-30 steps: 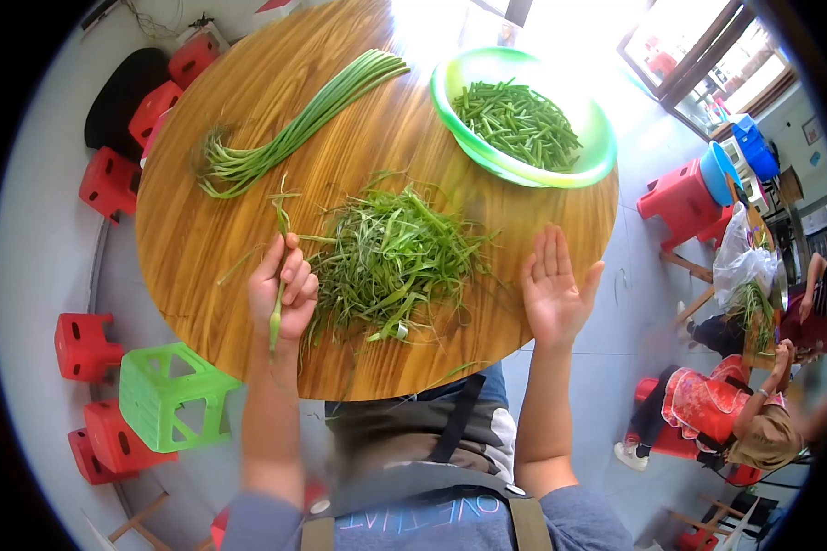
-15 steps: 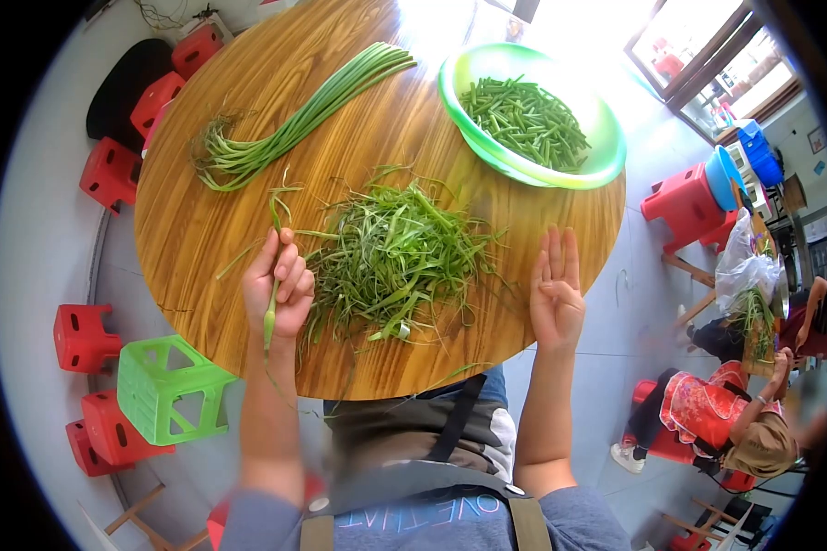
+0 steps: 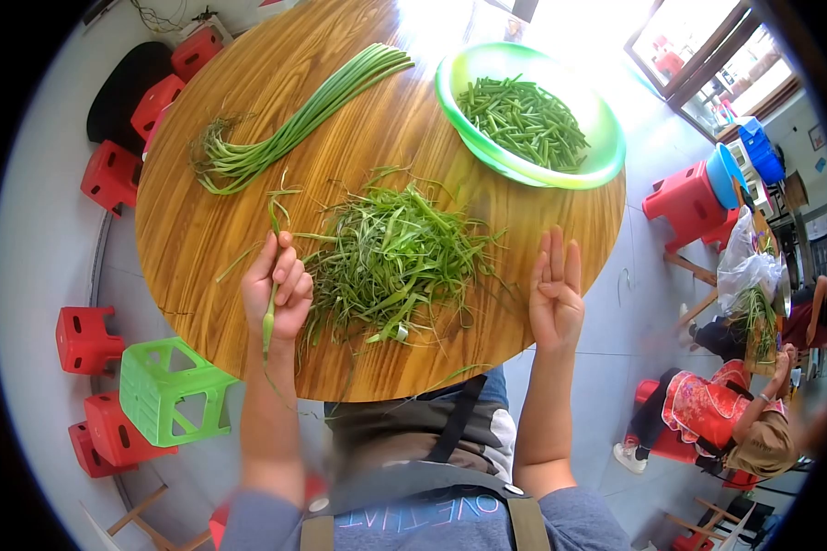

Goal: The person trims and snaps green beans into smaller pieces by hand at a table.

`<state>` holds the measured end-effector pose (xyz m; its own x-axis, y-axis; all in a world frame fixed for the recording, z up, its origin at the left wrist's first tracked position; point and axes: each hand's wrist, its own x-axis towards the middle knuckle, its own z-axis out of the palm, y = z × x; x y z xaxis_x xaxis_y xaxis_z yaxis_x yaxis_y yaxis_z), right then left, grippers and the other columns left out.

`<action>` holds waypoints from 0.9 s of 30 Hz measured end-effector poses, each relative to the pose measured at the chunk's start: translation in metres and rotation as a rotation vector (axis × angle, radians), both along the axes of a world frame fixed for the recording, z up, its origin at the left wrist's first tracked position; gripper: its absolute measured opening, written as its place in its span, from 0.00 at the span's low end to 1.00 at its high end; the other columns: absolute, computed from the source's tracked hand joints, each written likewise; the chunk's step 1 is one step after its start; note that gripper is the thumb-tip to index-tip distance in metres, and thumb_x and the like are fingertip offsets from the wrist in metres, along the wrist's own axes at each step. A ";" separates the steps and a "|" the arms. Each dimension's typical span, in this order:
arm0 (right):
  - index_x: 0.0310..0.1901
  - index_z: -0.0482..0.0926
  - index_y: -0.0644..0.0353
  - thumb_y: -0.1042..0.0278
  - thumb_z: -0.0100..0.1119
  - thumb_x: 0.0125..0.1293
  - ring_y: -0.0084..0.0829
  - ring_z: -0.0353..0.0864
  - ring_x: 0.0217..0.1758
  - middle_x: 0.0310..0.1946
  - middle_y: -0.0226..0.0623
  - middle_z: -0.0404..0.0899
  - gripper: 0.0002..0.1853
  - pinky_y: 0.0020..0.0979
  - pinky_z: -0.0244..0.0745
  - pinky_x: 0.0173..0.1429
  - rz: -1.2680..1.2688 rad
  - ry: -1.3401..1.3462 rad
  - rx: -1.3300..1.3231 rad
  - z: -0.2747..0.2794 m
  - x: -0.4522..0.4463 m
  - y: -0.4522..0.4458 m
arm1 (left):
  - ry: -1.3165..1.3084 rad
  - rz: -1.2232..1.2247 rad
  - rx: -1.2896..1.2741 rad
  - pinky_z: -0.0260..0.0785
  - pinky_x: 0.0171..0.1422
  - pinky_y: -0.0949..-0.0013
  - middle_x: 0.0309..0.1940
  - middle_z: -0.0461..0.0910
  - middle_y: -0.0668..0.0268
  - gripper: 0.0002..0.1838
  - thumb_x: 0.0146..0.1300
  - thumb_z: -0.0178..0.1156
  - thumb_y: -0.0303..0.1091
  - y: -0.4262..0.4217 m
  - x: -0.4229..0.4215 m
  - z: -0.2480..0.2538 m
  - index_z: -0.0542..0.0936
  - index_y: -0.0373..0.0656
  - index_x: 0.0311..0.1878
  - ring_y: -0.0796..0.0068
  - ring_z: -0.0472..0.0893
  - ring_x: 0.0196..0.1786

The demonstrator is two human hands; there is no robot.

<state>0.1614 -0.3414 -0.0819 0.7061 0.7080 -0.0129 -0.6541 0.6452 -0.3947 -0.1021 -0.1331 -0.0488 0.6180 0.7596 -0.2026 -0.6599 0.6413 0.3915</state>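
My left hand (image 3: 279, 289) is closed around a thin green stem with a bud (image 3: 268, 321), left of a pile of green trimmings (image 3: 395, 257). Palm up, my right hand (image 3: 557, 294) is to the right of the pile, three fingers stretched out and the thumb folded across the palm; it holds nothing. A bundle of long green stems (image 3: 312, 115) lies at the back left of the round wooden table (image 3: 193, 230). At the back right, a green and white basin (image 3: 606, 161) holds cut green pieces (image 3: 526, 124).
Red stools (image 3: 88, 340) and a green stool (image 3: 170, 390) stand on the left. To the right, a person in a red apron (image 3: 708, 404) sits near a smaller table with a plastic bag (image 3: 749, 266) and greens. A blue basin (image 3: 721, 174) rests on a red stool.
My right hand has folded its thumb across the palm, where all fingers were spread before. My left hand keeps its hold on the stem.
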 end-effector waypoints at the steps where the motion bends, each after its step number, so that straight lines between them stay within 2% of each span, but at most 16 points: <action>1: 0.43 0.77 0.65 0.95 0.34 0.49 0.37 0.49 0.72 0.67 0.45 0.54 0.25 0.31 0.56 0.70 0.000 -0.008 -0.002 -0.004 0.001 -0.001 | -0.002 0.002 0.000 0.45 0.12 0.80 0.13 0.63 0.73 0.14 0.72 0.38 0.36 0.000 0.000 -0.001 0.70 0.39 0.38 0.85 0.54 0.09; 3: 0.24 0.72 0.64 0.92 0.36 0.53 0.37 0.51 0.71 0.65 0.46 0.57 0.15 0.30 0.58 0.69 0.025 0.002 0.066 -0.011 0.004 -0.001 | -0.007 0.005 -0.001 0.45 0.12 0.80 0.12 0.63 0.73 0.14 0.72 0.37 0.36 0.000 0.000 -0.002 0.70 0.39 0.38 0.85 0.54 0.09; 4: 0.15 0.70 0.63 0.91 0.37 0.55 0.37 0.52 0.71 0.64 0.47 0.59 0.17 0.30 0.59 0.69 0.038 0.008 0.100 -0.013 0.005 -0.001 | -0.010 0.006 0.000 0.45 0.12 0.80 0.12 0.63 0.73 0.14 0.72 0.37 0.36 0.000 -0.001 -0.002 0.70 0.39 0.38 0.85 0.54 0.09; 7: 0.09 0.60 0.59 0.87 0.39 0.60 0.36 0.54 0.70 0.63 0.47 0.62 0.22 0.30 0.62 0.67 -0.013 0.113 0.016 -0.008 0.003 -0.001 | -0.012 0.006 0.003 0.45 0.12 0.80 0.12 0.63 0.73 0.14 0.72 0.37 0.36 0.001 0.000 -0.002 0.70 0.39 0.38 0.85 0.54 0.09; 13: 0.09 0.59 0.60 0.85 0.39 0.61 0.36 0.54 0.70 0.63 0.47 0.61 0.22 0.31 0.63 0.66 0.027 0.119 0.120 -0.011 0.004 -0.002 | -0.012 0.010 0.007 0.45 0.12 0.80 0.12 0.63 0.73 0.13 0.72 0.37 0.36 0.000 -0.001 -0.001 0.70 0.39 0.38 0.85 0.54 0.09; 22: 0.10 0.58 0.57 0.86 0.39 0.61 0.37 0.53 0.71 0.64 0.46 0.59 0.22 0.35 0.60 0.68 0.031 0.112 0.127 -0.007 0.002 -0.002 | -0.028 -0.011 0.014 0.45 0.12 0.80 0.12 0.64 0.72 0.13 0.72 0.38 0.36 0.002 -0.002 -0.001 0.70 0.39 0.38 0.85 0.54 0.08; 25: 0.10 0.58 0.57 0.86 0.40 0.60 0.39 0.54 0.70 0.51 0.44 0.75 0.22 0.40 0.57 0.69 0.056 0.106 0.135 -0.007 0.001 -0.002 | -0.024 -0.011 0.016 0.45 0.12 0.80 0.12 0.64 0.72 0.13 0.72 0.38 0.36 0.002 -0.003 -0.001 0.70 0.39 0.38 0.85 0.54 0.08; 27: 0.10 0.58 0.57 0.86 0.41 0.60 0.39 0.57 0.69 0.35 0.40 0.77 0.22 0.43 0.56 0.69 0.108 0.089 0.204 -0.014 0.005 -0.002 | -0.024 -0.011 0.016 0.45 0.12 0.80 0.12 0.64 0.72 0.14 0.72 0.37 0.36 0.002 -0.002 -0.001 0.70 0.39 0.38 0.85 0.55 0.08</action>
